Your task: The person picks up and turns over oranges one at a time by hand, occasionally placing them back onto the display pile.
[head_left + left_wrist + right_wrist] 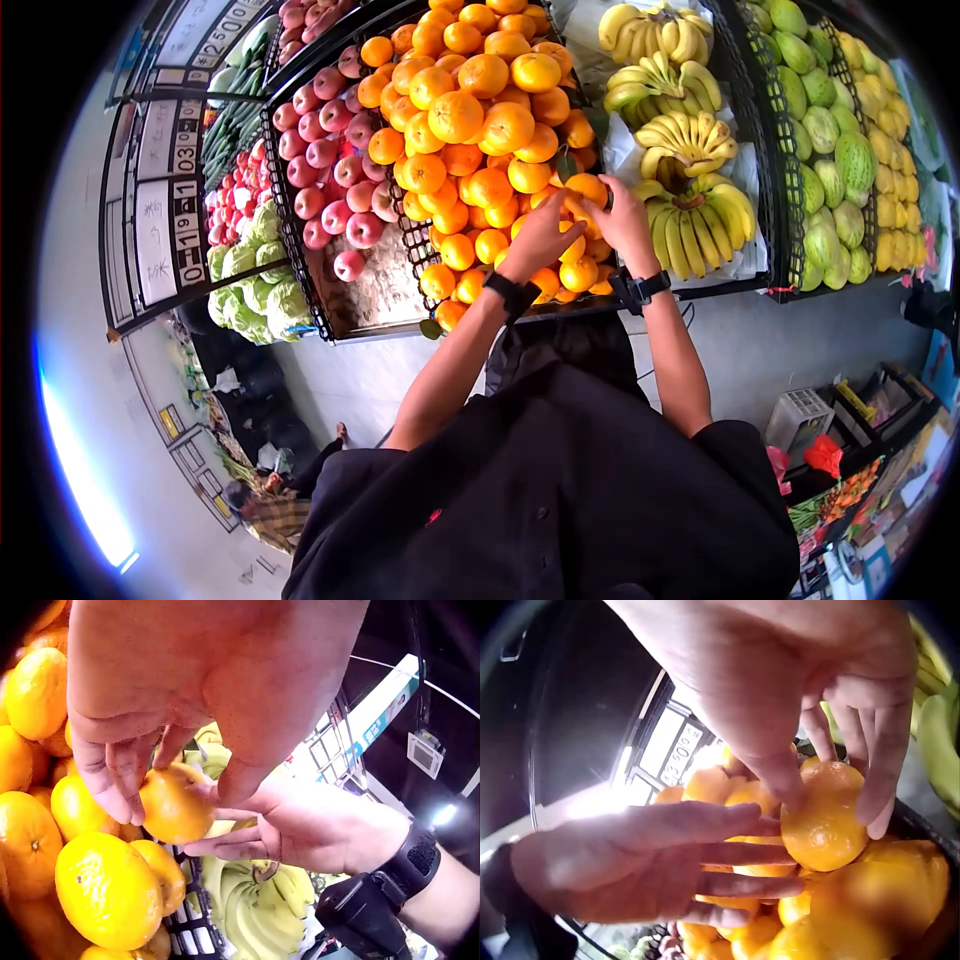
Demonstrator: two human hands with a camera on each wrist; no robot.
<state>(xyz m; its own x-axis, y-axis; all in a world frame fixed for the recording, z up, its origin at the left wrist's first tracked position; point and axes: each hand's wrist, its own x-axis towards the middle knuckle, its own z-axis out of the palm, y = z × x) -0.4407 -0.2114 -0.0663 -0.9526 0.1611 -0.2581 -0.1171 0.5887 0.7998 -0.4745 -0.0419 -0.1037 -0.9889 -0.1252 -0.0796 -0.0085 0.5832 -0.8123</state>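
Observation:
An orange (586, 188) sits between the two hands at the right edge of the orange pile. My right hand (625, 225) grips it; in the right wrist view thumb and fingers of the right hand (810, 682) lie around the orange (823, 825). My left hand (540, 240) comes from the left, and in the right wrist view this left hand (637, 859) has its fingers extended, tips close to the fruit. In the left wrist view the orange (177, 804) lies below the left hand (202, 682), near its fingertips; whether they touch it is unclear.
Stacked oranges (455, 115) fill the crate before the hands. Apples (335, 165) lie left of them, bananas (690, 225) just right, then green melons (825, 150) and yellow fruit (890, 150). A person in a checked shirt (278, 518) is at lower left.

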